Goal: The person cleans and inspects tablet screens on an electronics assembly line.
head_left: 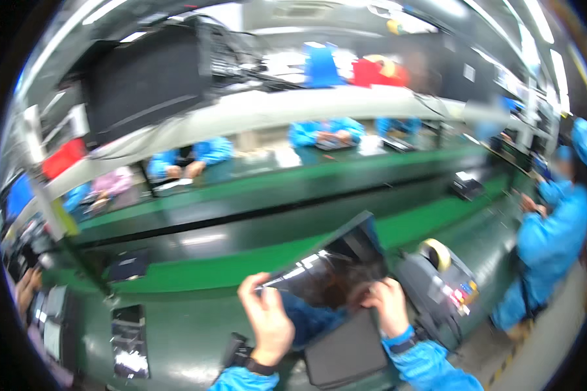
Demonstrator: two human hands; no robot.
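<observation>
Watching through the head camera, I see both hands grasping one glossy dark panel [329, 270]: the left hand [270, 326] pinches its left end, the right hand [389, 307] its lower right corner. The panel is tilted above the counter [189, 332], beside a dark slab [346, 352]; I cannot tell whether the two touch.

My main worry is a slip, since each hold looks limited to the edge; a dropped corner could chip or scratch the slab. If the hands pull unevenly, the thin-looking panel might flex or crack. Fingers straying onto the shiny face would probably smear it. Swinging right without care could knock it against the grey machine [424, 287] or the tape roll [436, 255]. The blur keeps me from judging how firm either hold is.
</observation>
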